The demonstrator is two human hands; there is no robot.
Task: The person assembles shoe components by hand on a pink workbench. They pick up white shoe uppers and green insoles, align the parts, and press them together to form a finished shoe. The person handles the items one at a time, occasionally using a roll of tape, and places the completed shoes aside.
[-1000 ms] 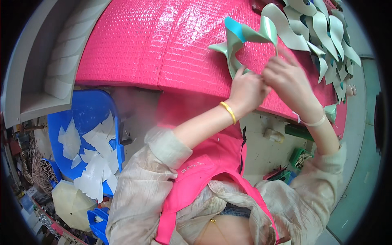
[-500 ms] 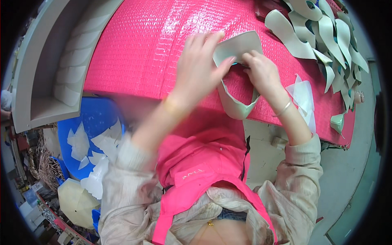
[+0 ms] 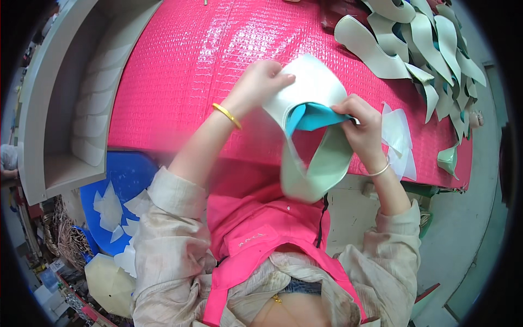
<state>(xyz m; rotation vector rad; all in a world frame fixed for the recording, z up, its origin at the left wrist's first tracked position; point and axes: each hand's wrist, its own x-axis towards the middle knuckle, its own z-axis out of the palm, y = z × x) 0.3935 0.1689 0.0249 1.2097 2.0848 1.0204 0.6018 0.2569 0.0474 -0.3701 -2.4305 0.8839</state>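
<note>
Two hands, one curved pale-green leather shoe piece with blue lining [image 3: 313, 136].
Left hand [image 3: 261, 87] and right hand [image 3: 362, 128] fingers pinch it, centre frame, above the pink tabletop [image 3: 180, 71].

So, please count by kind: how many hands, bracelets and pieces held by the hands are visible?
Hands: 2, left hand and right hand
Bracelets: 2, gold bracelet and silver bracelet
Held pieces: 1, pale green piece
Total: 5

Both forearms come up from the bottom, elbows bent. Left hand [image 3: 256, 87] is raised with fingers curled in a pinch, right hand [image 3: 362, 128] pinching too, wrists close together.
</note>
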